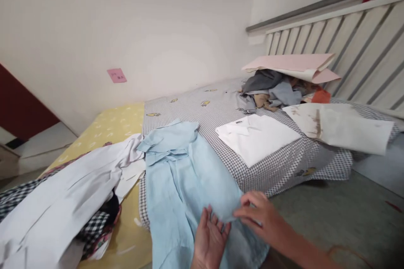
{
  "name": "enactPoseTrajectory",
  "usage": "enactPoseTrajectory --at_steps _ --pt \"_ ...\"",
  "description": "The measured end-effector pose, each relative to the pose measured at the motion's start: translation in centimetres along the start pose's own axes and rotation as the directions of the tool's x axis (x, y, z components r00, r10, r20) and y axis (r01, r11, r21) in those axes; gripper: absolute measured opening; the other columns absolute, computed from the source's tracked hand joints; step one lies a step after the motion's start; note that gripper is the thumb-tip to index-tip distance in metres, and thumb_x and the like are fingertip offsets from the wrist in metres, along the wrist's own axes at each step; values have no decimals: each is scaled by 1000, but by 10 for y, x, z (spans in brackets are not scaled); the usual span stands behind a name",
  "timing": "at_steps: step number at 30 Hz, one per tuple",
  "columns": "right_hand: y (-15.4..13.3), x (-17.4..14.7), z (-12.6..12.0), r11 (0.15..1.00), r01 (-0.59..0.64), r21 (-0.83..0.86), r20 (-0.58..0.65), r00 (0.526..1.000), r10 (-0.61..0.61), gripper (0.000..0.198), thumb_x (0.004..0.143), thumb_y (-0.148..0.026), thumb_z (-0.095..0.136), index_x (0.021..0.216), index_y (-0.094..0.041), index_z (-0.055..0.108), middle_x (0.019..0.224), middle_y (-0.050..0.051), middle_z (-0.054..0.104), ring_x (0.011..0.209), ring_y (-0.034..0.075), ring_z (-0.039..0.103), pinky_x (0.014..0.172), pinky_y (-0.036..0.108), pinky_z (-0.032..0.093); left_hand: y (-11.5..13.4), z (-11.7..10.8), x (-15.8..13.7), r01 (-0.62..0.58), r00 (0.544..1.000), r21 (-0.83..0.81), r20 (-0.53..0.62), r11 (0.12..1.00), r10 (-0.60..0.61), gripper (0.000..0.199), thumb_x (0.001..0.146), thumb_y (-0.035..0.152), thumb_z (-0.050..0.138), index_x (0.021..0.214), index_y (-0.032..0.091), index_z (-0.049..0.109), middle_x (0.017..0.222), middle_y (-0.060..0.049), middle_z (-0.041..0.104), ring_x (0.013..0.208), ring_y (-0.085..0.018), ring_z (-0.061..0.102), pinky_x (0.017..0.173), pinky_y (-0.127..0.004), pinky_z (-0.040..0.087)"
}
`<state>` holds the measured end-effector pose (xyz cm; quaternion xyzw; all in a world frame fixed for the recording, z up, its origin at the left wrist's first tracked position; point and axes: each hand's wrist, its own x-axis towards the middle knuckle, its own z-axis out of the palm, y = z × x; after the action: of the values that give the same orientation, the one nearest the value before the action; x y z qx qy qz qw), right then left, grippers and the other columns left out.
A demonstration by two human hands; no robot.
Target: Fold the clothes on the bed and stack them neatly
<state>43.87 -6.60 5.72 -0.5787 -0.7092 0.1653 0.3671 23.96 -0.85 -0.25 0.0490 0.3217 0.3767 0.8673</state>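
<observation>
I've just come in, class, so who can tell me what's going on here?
A person is handling a light blue garment laid out on a checked sheet. Their right hand seems to pinch its right side, while the left hand is open, palm up, against the cloth. To the right lies a folded white garment, with a heap of clothes beyond it; to the left, a long white garment lies over other clothing.

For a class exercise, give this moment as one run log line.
left hand: open, palm up, at light-blue dress | right hand: pinching dress fabric | white folded garment: on checked cloth
</observation>
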Motion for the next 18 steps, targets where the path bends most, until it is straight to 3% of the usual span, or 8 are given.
enactPoseTrajectory --at_steps 3,6,8,9,11,13,15,18 --pt "-9 -26 7 1000 30 8 287 957 -31 27 78 -20 73 97 -38 80 106 5 73 100 25 66 90 40 50 -1 -7 -2 -6 996 50 85 999 2 39 86 56 67 113 28 69 123 -7 74 112 -26 68 94 -43 51" --pt "4 -38 3 926 -248 284 365 921 134 18 85 -41 68 94 -32 81 98 6 75 86 24 69 79 38 54 -3 -2 -7 -28 996 60 92 998 22 48 86 61 66 118 25 68 125 -9 73 115 -26 66 95 -40 49" --pt "22 -35 -3 760 -459 459 248 888 387 33 89 -53 60 94 -27 80 76 4 70 64 20 64 63 33 52 -7 3 -9 -42 998 65 40 997 39 47 85 58 68 117 23 68 121 -9 74 109 -24 66 91 -36 49" --pt "32 -32 -6 672 -512 535 148 840 522 37 87 -56 60 94 -25 79 70 2 66 58 18 60 57 31 49 -9 5 -10 -49 999 72 3 996 49 44 85 55 70 115 22 68 119 -9 74 107 -23 67 89 -35 49" --pt "51 -22 -8 558 -524 643 -33 710 704 38 79 -58 68 95 -24 77 76 3 68 64 19 63 57 29 49 -13 9 -10 -63 994 79 -79 995 70 39 82 48 75 108 21 69 113 -8 75 101 -21 67 84 -33 48" --pt "68 -12 -2 550 -509 662 -112 658 745 37 73 -50 74 100 -25 75 97 6 72 83 22 69 68 31 54 -15 14 -10 -91 982 86 -155 992 104 36 75 42 81 101 20 67 106 -6 75 95 -20 67 80 -32 48" --pt "81 -3 10 653 -486 581 -149 725 673 35 72 -39 70 104 -27 74 113 6 70 96 23 69 82 36 56 -15 20 -12 -115 969 111 -204 987 136 38 66 36 86 92 20 65 96 -3 74 86 -18 67 76 -31 47" --pt "88 9 36 886 -320 334 -216 889 403 47 71 -24 60 117 -28 70 121 6 64 105 23 64 95 43 53 -10 33 -18 -146 976 135 -142 980 165 42 57 34 90 85 20 62 90 0 73 80 -15 65 74 -29 47"
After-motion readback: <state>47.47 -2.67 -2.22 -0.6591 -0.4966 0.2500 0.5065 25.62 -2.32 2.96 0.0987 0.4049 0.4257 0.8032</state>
